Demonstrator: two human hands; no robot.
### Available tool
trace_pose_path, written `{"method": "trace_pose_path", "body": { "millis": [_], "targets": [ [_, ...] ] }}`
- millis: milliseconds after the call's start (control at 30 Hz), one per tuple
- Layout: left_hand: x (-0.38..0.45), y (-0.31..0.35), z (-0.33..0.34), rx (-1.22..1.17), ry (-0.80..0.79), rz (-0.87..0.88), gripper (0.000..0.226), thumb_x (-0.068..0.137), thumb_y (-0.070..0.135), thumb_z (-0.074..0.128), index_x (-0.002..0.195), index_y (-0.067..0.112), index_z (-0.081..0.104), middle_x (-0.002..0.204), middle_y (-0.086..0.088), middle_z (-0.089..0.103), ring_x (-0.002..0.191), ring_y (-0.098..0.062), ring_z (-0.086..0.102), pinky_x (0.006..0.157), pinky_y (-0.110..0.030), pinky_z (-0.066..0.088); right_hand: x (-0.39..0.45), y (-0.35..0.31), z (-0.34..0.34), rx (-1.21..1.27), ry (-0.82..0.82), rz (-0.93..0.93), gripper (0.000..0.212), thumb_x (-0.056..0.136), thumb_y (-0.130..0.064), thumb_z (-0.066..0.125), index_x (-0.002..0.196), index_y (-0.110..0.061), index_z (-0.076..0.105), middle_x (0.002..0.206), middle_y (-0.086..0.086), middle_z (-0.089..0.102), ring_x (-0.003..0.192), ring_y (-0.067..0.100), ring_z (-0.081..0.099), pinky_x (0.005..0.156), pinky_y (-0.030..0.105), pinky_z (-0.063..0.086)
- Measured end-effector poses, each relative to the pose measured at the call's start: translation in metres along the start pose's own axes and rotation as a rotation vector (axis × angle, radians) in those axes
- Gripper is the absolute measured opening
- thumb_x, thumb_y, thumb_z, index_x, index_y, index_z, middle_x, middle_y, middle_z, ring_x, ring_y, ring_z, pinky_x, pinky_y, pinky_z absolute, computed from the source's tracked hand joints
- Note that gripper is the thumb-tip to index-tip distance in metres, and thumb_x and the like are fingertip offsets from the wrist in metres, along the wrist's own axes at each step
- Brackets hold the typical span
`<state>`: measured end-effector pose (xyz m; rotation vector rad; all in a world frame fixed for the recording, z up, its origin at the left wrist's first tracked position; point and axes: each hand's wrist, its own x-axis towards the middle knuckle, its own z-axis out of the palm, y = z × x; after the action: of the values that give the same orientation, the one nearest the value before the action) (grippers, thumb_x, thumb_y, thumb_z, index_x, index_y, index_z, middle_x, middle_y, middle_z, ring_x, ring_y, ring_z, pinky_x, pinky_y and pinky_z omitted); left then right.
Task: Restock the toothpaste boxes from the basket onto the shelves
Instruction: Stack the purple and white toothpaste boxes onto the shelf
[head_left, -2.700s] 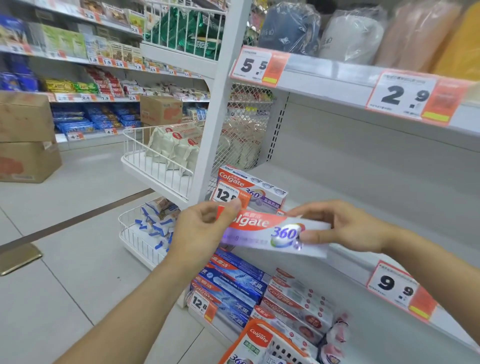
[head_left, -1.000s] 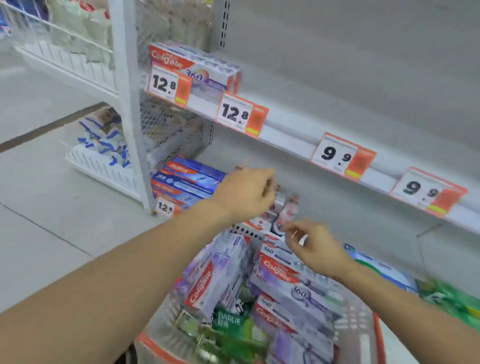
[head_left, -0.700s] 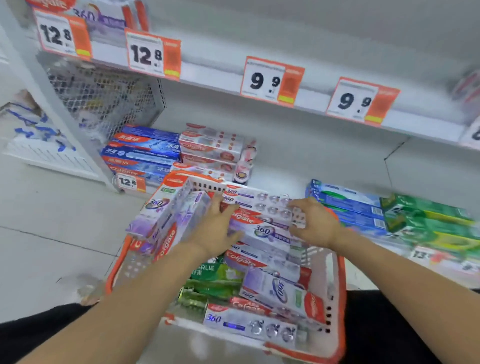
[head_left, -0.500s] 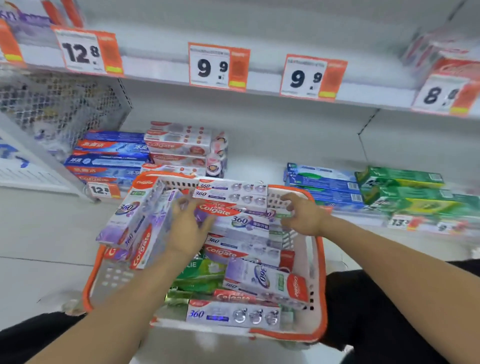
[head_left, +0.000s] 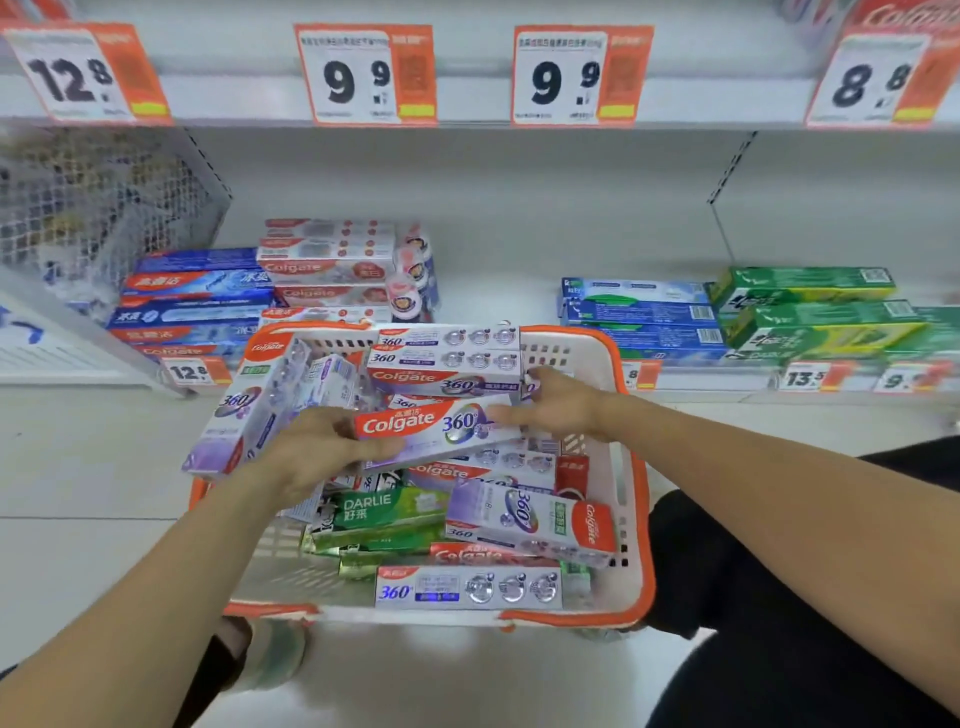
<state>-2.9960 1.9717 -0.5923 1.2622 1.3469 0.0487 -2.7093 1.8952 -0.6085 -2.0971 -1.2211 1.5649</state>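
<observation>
1. Both hands are holding one toothpaste box (head_left: 436, 427) at the centre of the frame, just above the heap in the basket (head_left: 636, 525).
2. Curling round the box's red end, the left hand (head_left: 317, 452) is gripping it with the thumb lying along the lower edge and the other fingers hidden behind the box.
3. At the other end, the right hand (head_left: 558, 405) is pinching the purple end, its fingers lying against the front face.
4. Lying nearly level, the box is showing its front face to the camera.
5. More toothpaste boxes are lying piled in the basket, among them a green box (head_left: 389, 512) below the held one.
6. Stacks of boxes are sitting on the bottom shelf (head_left: 498, 296) behind the basket: blue and white ones at centre left, blue and green ones at right.
7. Price tags (head_left: 366, 75) are hanging along the upper shelf edge across the top of the frame.
</observation>
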Motion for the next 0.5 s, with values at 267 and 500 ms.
{"method": "trace_pose_path", "body": {
  "millis": [267, 500],
  "targets": [
    [-0.049, 0.022, -0.034, -0.042, 0.115, 0.160, 0.053, 0.062, 0.030, 0.087, 0.105, 0.006, 0.066, 0.082, -0.001, 0.077, 0.082, -0.021, 0.073, 0.079, -0.042, 0.062, 0.021, -0.029, 0.019, -0.341, 0.393, -0.182, 0.075, 0.085, -0.035, 0.077, 0.151, -0.031, 0.041, 0.137, 0.014, 0.053, 0.119, 0.031, 0.057, 0.102, 0.035, 0.046],
    [-0.088, 0.050, -0.066, 0.071, 0.175, 0.280, 0.023, 0.083, 0.029, 0.075, 0.099, 0.013, 0.073, 0.091, 0.000, 0.078, 0.083, -0.019, 0.075, 0.067, -0.034, 0.063, -0.002, -0.048, 0.010, -0.537, 0.332, -0.140, 0.061, 0.088, -0.034, 0.075, 0.144, -0.023, 0.052, 0.138, 0.011, 0.060, 0.113, 0.028, 0.064, 0.095, 0.034, 0.049]
  ]
}}
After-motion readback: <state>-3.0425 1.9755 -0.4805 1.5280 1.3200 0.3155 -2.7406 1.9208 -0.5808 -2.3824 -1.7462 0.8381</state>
